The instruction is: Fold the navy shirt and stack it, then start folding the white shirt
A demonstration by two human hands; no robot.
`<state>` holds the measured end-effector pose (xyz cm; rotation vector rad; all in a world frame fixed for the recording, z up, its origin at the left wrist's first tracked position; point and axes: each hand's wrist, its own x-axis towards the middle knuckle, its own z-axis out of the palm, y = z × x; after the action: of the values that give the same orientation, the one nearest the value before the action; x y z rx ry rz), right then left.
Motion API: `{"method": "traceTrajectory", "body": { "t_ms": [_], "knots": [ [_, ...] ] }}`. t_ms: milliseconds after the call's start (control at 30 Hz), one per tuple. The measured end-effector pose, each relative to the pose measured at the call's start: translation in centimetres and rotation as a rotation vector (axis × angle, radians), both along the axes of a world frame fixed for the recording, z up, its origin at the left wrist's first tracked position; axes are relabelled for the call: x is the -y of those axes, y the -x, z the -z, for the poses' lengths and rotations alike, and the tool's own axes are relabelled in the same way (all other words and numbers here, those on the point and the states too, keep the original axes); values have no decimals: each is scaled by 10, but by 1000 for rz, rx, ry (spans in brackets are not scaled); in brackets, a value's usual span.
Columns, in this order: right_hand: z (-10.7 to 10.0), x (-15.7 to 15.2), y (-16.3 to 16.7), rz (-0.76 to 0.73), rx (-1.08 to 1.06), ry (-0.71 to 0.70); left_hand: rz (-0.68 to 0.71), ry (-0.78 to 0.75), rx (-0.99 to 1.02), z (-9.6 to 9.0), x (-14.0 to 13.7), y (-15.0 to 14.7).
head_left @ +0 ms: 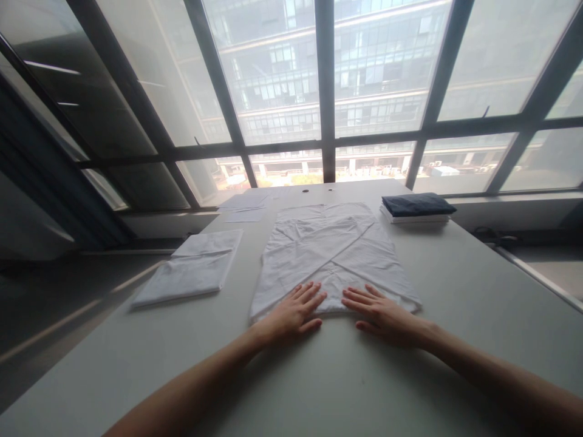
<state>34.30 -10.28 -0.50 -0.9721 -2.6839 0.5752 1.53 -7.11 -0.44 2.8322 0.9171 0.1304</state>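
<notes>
A white cotton garment, seemingly a shirt, lies face down or folded inward on the table, its sleeves crossed diagonally over the body. Faint creases run across it. My left hand rests flat on its near edge, left of the middle, fingers stretched out. On the same edge, a little to the right, lies my right hand, also flat with fingers spread. Neither hand grips the cloth. Both thumbs reach past the near hem, over the bare tabletop.
The white table reaches toward a tall window. At left lies a folded white cloth, with paper sheets farther back. A dark blue folded cloth tops a white folded stack at the back right.
</notes>
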Motion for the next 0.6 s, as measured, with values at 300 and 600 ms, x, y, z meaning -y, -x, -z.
{"method": "traceTrajectory", "body": {
  "t_ms": [300, 600],
  "knots": [
    [-2, 2, 0, 3, -27, 1, -7, 9, -13, -4, 2, -1],
    [0, 1, 0, 8, -35, -3, 2, 0, 8, 0, 0, 1]
  ]
}}
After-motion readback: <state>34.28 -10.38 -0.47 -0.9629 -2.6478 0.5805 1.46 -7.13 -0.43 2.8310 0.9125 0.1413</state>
